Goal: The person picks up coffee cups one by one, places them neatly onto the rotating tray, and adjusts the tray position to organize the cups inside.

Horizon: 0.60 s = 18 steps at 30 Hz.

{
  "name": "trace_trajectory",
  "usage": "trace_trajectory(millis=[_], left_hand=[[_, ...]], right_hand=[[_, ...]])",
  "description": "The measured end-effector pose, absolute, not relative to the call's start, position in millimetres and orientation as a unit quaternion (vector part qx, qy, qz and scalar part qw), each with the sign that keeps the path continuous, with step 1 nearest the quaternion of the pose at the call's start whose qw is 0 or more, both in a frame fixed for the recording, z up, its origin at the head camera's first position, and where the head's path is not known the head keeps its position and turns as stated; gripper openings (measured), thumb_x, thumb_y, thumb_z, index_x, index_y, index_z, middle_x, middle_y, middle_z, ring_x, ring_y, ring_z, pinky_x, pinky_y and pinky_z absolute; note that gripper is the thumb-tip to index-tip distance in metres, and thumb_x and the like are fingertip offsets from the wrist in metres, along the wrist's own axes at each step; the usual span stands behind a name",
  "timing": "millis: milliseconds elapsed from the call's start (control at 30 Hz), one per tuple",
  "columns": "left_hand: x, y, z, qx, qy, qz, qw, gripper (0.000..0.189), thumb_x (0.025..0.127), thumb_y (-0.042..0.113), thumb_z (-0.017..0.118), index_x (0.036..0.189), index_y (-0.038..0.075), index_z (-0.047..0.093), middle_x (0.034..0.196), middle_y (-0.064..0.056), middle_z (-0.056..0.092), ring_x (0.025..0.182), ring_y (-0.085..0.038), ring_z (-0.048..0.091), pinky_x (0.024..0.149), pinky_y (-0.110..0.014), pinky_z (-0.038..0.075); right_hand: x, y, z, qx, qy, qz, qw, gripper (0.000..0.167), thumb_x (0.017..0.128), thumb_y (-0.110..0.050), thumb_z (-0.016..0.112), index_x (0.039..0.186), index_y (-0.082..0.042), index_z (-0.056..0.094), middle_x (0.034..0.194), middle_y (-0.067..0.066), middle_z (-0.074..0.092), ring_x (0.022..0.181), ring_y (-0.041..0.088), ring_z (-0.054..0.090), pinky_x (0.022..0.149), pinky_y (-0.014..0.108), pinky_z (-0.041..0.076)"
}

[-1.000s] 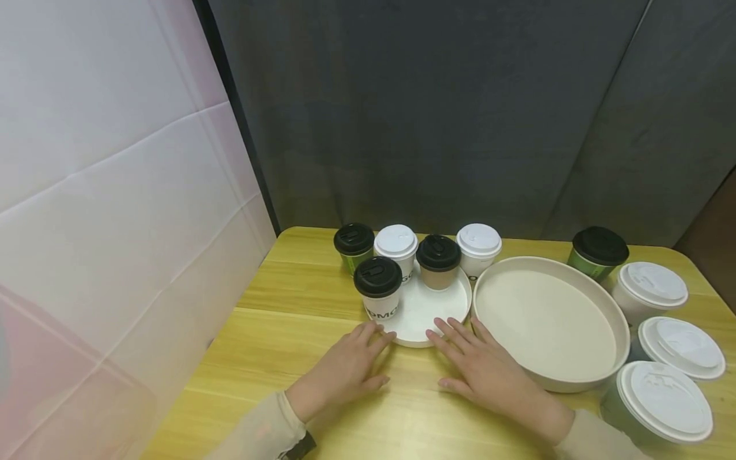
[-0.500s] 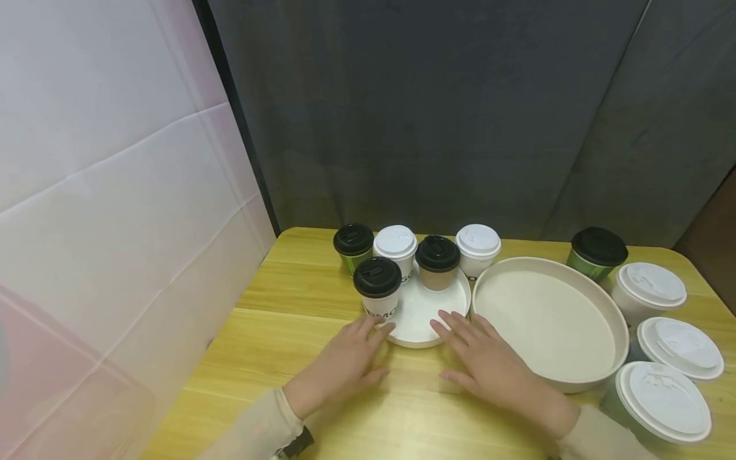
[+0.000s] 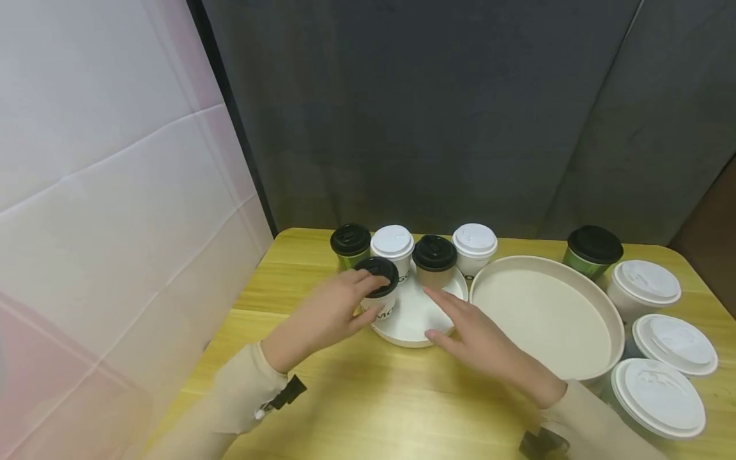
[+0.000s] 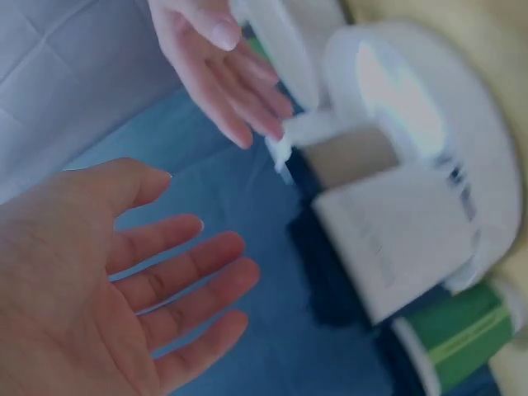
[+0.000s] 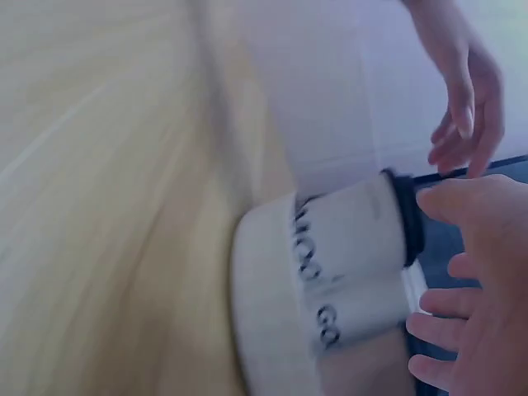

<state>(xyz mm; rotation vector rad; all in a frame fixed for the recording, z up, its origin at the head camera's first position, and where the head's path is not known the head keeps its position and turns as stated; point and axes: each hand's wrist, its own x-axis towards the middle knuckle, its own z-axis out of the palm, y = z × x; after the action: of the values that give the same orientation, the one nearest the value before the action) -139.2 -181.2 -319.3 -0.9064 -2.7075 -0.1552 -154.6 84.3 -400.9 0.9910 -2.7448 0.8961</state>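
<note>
My left hand (image 3: 328, 313) reaches over the front of a white paper coffee cup (image 3: 387, 305) with a black lid, partly hiding it. In the left wrist view its fingers are spread and loosely bent, apart from the cups. My right hand (image 3: 480, 335), fingers extended, hovers above the front right of a small round white tray (image 3: 411, 327). A brown cup with a black lid (image 3: 435, 252) stands on that tray, behind my right fingertips. Behind are a white-lidded cup (image 3: 393, 243), a green cup with a black lid (image 3: 351, 239) and another white-lidded cup (image 3: 475, 239).
A larger round cream tray (image 3: 546, 313) lies to the right, touching or nearly touching the small one. Along its right side stand a green black-lidded cup (image 3: 594, 246) and several white-lidded containers (image 3: 658, 396). A dark partition (image 3: 402, 115) closes the back; a pale one (image 3: 126, 223) the left.
Both hands have risen from the small tray's front edge. The left moved forward over the black-lidded white cup; the right moved slightly forward over the tray. The cups stay in place.
</note>
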Motion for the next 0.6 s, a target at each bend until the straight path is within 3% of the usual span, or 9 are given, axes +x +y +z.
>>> trace_trajectory(millis=[200, 600], left_hand=[[-168, -189, -292, -0.279, -0.947, -0.052, 0.154, 0.039, 0.092, 0.031, 0.068, 0.126, 0.012, 0.065, 0.114, -0.007, 0.069, 0.102, -0.024, 0.066, 0.089, -0.04, 0.058], [-232, -209, -289, -0.208, -0.974, -0.034, 0.078, 0.057, 0.091, 0.034, 0.07, 0.141, 0.012, 0.053, 0.141, -0.013, 0.054, 0.128, -0.034, 0.053, 0.105, -0.05, 0.049]], right_hand=[[-168, 58, -375, 0.298, -0.864, 0.405, 0.012, 0.064, 0.097, -0.034, 0.062, 0.154, -0.019, 0.036, 0.154, 0.006, 0.046, 0.142, 0.029, 0.045, 0.115, 0.052, 0.039], [-212, 9, -331, 0.277, -0.82, 0.497, -0.063, 0.061, 0.1, -0.031, 0.056, 0.155, -0.024, 0.031, 0.154, 0.007, 0.046, 0.138, 0.027, 0.05, 0.112, 0.047, 0.045]])
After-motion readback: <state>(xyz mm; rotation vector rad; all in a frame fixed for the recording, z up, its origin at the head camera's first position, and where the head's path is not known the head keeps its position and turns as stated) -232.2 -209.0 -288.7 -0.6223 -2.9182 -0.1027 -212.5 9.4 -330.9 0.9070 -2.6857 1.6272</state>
